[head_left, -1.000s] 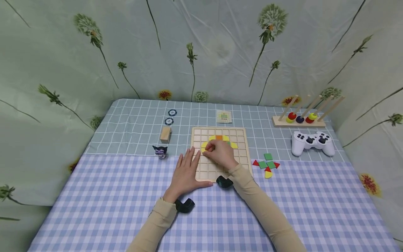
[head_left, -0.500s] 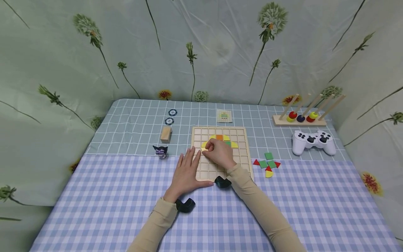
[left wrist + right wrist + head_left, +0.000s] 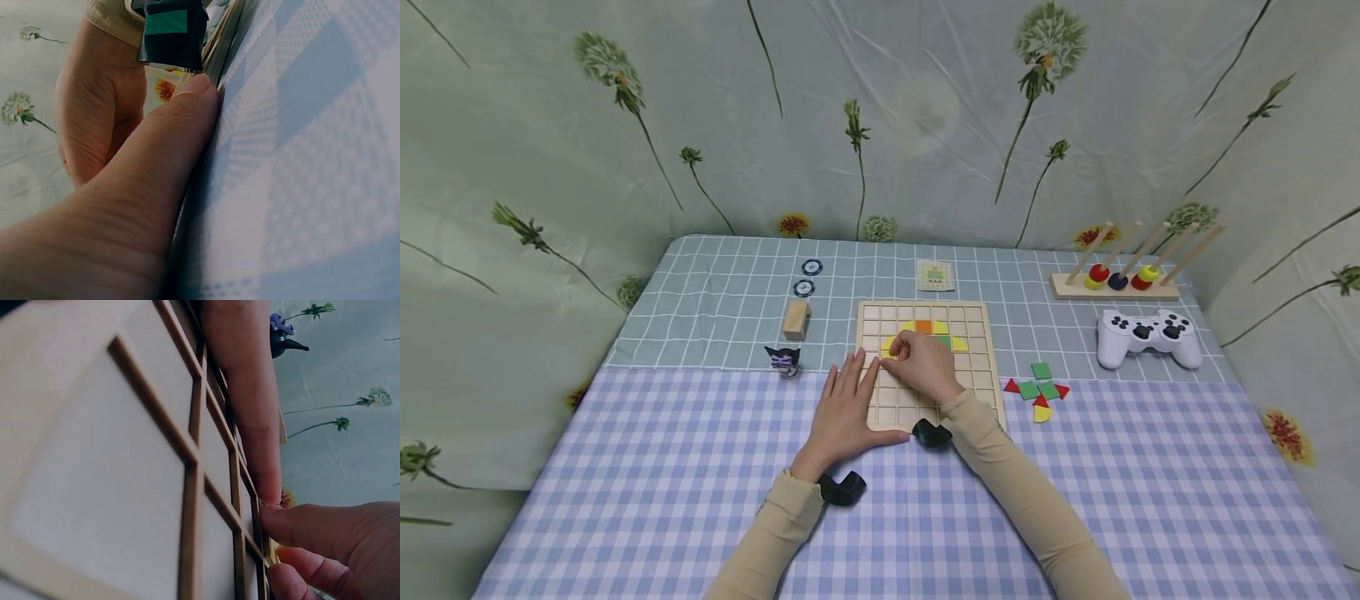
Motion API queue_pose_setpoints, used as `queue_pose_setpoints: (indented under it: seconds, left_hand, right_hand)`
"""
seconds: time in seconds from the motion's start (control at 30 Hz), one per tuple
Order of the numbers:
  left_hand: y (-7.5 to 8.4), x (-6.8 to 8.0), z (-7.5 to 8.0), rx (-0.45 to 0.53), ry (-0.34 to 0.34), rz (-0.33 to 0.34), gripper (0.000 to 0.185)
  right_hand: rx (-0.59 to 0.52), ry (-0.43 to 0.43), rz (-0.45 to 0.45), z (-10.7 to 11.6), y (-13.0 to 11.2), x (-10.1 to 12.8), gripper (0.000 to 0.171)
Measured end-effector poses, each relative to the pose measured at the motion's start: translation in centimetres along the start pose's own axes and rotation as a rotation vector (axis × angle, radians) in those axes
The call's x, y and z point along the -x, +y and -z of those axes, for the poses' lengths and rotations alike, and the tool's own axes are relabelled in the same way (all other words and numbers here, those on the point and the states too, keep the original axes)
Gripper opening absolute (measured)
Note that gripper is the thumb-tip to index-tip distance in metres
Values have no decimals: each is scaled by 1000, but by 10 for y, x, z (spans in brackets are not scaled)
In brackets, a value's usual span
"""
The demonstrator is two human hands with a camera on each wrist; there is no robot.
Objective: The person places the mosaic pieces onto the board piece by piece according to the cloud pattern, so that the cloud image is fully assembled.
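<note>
A wooden grid board (image 3: 977,367) lies at the table's middle, with yellow, orange and green tiles (image 3: 940,328) set in its upper rows. My right hand (image 3: 921,362) hovers over the board with its fingers curled, pinching a small yellow tile (image 3: 886,345) at the pattern's left end; the right wrist view shows the fingertips (image 3: 294,528) meeting at that tile (image 3: 272,549). My left hand (image 3: 844,410) lies flat on the cloth with straight fingers touching the board's left edge, and its thumb (image 3: 169,156) rests against the board's rim.
Loose green, red and yellow tiles (image 3: 1037,389) lie right of the board. A white game controller (image 3: 1146,336) and a ring stacker (image 3: 1116,282) sit far right. A pattern card (image 3: 935,275), wooden block (image 3: 795,319), small figurine (image 3: 782,360) and two round tokens (image 3: 806,278) stand behind and left.
The right hand's fingers have shifted very slightly over the yellow tile. The left hand and the board have stayed where they were.
</note>
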State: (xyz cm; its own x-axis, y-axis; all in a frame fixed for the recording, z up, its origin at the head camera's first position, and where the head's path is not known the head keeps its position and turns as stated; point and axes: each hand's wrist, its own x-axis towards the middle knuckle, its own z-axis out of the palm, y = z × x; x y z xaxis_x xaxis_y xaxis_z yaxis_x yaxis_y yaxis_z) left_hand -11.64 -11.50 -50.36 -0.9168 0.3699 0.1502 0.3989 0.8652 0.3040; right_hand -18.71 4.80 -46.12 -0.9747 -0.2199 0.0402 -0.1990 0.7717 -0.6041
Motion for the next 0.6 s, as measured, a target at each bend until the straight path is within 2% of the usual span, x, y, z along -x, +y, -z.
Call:
queue_pose_setpoints:
  seconds: [0.3,0.5,0.6]
  left_hand:
    - [0,-1,-1,5,11,-7,120]
    - [1,-1,1,11,-13,10,120]
    - [2,0,1,9,-18,17,120]
  right_hand:
    - [-62,-42,-2,9,12,6,19]
    - [-99,-48,8,35,33,16,16]
    - [-105,-23,5,51,48,24,15]
